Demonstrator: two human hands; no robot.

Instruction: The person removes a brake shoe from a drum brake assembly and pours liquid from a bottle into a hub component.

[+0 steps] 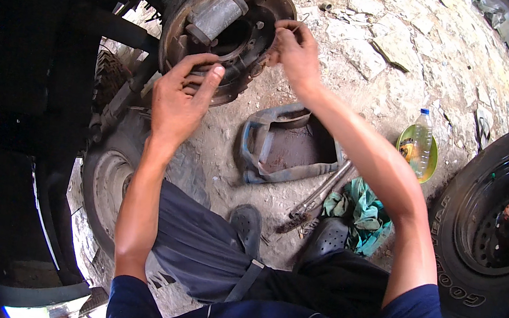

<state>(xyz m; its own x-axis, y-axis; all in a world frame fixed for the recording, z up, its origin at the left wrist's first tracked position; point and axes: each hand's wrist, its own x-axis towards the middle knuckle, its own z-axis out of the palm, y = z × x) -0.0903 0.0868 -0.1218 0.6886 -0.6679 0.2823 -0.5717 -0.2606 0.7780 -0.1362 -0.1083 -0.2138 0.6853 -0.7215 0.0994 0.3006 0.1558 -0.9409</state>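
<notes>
A rusty drum brake assembly (255, 47) with a grey cylindrical part (219, 19) inside it hangs at the upper middle. My left hand (181, 92) is at its lower left rim, thumb and forefinger tips close together and the other fingers curled against the brake. Whatever those fingers press on inside is partly hidden. At the right edge of the brake, my right hand (293, 54) is closed in a pinch. A thin, wire-like end shows beside its fingers, too small to identify.
Below the brake lies a cut-open plastic container (296, 148) with dark residue. Nearby are a metal bar tool (322, 194), green cloth (364, 211) and a clear bottle (420, 142) in a green bowl (433, 160). Wheels stand at the right (475, 244) and left (101, 174).
</notes>
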